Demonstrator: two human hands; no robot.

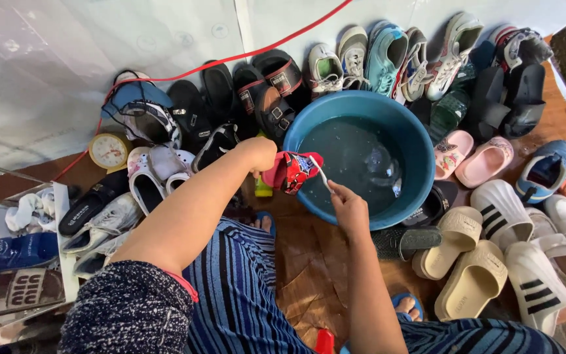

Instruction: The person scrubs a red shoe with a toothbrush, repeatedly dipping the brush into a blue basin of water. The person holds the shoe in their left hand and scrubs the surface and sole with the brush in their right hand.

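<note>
Holding a red shoe over the blue basin, the left hand is gripping it, while the right hand is pinching a white brush against it.

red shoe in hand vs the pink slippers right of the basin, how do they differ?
The red shoe is red with dark print; the pink slippers are plain pale pink. The red shoe is held up by the left hand at the blue basin rim; the slippers lie on the floor. Both are small.

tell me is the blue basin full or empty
Partly full: the blue basin holds dark water with reflections on its surface, lying well below the rim.
</note>
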